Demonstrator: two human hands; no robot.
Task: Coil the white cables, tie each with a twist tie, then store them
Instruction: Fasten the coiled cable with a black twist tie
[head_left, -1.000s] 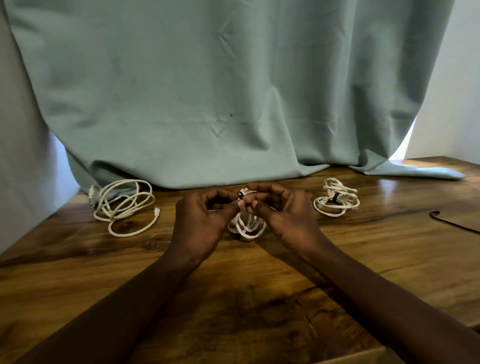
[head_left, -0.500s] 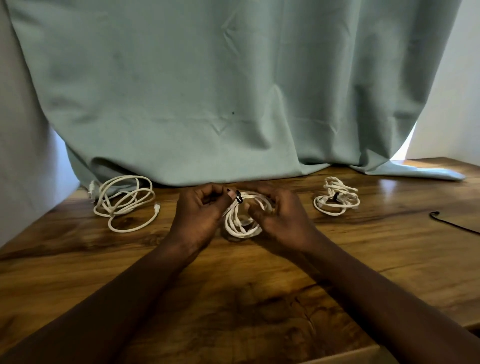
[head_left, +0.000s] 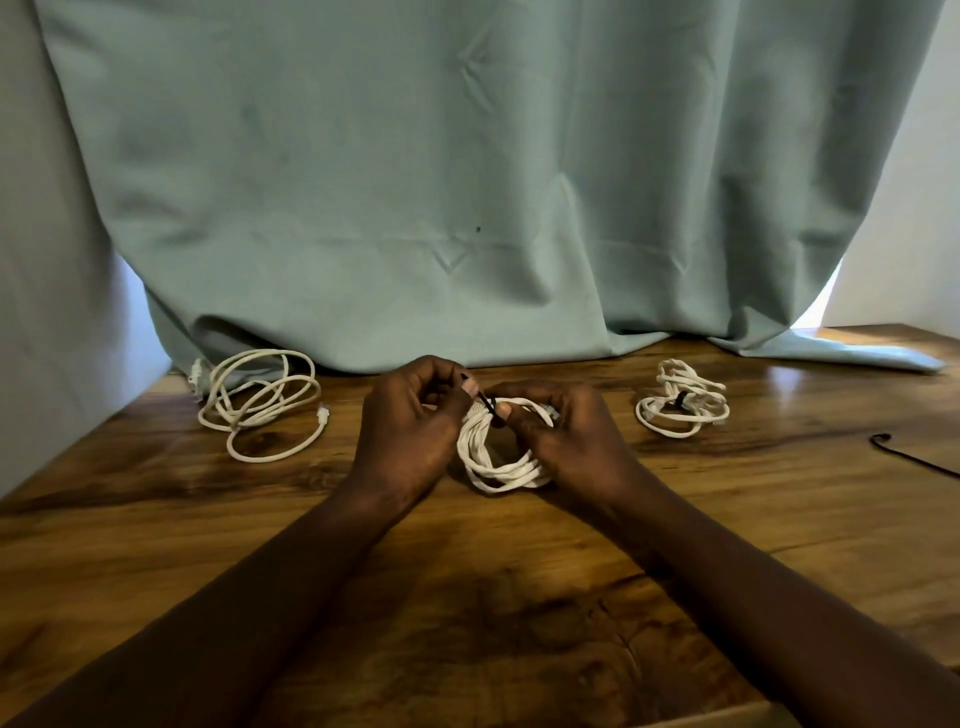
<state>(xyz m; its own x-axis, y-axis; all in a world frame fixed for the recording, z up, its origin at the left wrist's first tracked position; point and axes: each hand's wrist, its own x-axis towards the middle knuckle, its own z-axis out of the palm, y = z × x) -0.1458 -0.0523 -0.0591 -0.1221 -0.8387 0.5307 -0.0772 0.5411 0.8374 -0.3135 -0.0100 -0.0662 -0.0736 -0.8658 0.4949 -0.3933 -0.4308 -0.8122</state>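
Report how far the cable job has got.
Done: the right-hand coil lies tied. In hand: the left hand pinches a black twist tie on the middle coil, which the right hand grips. Left: the loose cable, untied, then storing all three.

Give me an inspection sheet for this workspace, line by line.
Surface: wooden table, glossy.
Job's things: middle coil with black twist tie at its top.
Clutter: black wire at right edge.
Hands: left hand pinches the twist tie; right hand grips the middle coil.
Cables: loose cable far left, untied; tied coil far right.
Surroundings: green curtain behind, draped onto the table.
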